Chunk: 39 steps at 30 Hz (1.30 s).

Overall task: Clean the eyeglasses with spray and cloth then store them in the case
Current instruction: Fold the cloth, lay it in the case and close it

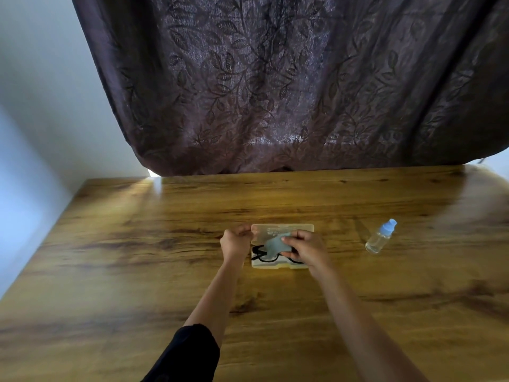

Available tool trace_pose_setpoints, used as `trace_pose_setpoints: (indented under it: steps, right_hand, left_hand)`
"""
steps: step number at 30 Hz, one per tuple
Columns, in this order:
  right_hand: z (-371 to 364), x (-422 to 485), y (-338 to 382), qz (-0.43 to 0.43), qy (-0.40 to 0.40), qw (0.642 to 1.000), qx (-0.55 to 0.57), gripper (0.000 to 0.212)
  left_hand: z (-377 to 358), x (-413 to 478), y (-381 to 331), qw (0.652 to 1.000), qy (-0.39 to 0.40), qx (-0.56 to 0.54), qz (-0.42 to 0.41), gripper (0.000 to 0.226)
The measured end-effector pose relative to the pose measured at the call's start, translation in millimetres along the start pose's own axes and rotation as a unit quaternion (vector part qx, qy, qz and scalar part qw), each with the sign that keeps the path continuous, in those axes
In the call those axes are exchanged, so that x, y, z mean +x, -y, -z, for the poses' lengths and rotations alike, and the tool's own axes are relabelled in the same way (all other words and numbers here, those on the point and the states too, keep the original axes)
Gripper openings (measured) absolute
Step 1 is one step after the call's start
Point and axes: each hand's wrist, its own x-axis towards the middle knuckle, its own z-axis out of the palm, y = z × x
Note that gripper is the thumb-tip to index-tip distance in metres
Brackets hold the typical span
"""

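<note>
A clear plastic case (pixel 275 265) lies open in the middle of the wooden table, its lid (pixel 283 230) raised toward the far side. Black-framed eyeglasses (pixel 265 257) lie inside the case base. A pale blue cloth (pixel 275 244) sits over the glasses. My left hand (pixel 235 242) pinches the left edge of the lid. My right hand (pixel 305 248) holds the cloth over the right part of the glasses, hiding that side of the frame. A small clear spray bottle (pixel 381 236) with a light blue cap stands to the right, apart from both hands.
The wooden table (pixel 137 271) stretches wide around the case. A dark patterned curtain (pixel 275 92) hangs behind the far edge. A pale wall (pixel 35 106) runs along the table's left side.
</note>
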Motion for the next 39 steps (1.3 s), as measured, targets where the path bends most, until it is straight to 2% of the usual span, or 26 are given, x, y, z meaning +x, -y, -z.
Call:
trace_pose_setpoints:
  steps: [2,8,13,16,24,28,35,39]
  right_hand:
    - [1,1,-6,-0.007,-0.006,1.000,-0.015,0.005]
    - [10,3,-13,-0.003,-0.042,0.996,-0.079,0.025]
    - [15,5,-17,0.035,-0.073,0.989,-0.126,0.012]
    - [14,5,-18,0.049,-0.094,0.982,-0.156,0.013]
    - [18,0,-19,0.098,-0.140,0.930,-0.325,0.014]
    - [19,-2,-16,0.099,-0.149,0.927,-0.329,0.013]
    - [24,3,-20,0.106,-0.143,0.927,-0.330,0.032]
    - [30,5,-16,0.123,-0.186,0.936,-0.273,0.022]
  left_hand:
    - [1,0,2,1.000,0.000,0.003,0.004,0.018]
    - [3,1,3,1.000,0.003,0.001,0.012,0.018]
    - [4,2,3,1.000,0.010,-0.006,0.014,0.020]
    - [4,3,2,1.000,0.013,-0.006,0.015,0.022]
    - [4,3,1,1.000,0.010,-0.006,0.019,0.022]
    - [5,2,0,1.000,0.011,-0.008,0.026,0.022]
    - [6,2,0,0.999,0.012,-0.012,0.032,0.023]
    - [6,1,-2,0.999,0.013,-0.005,0.030,0.024]
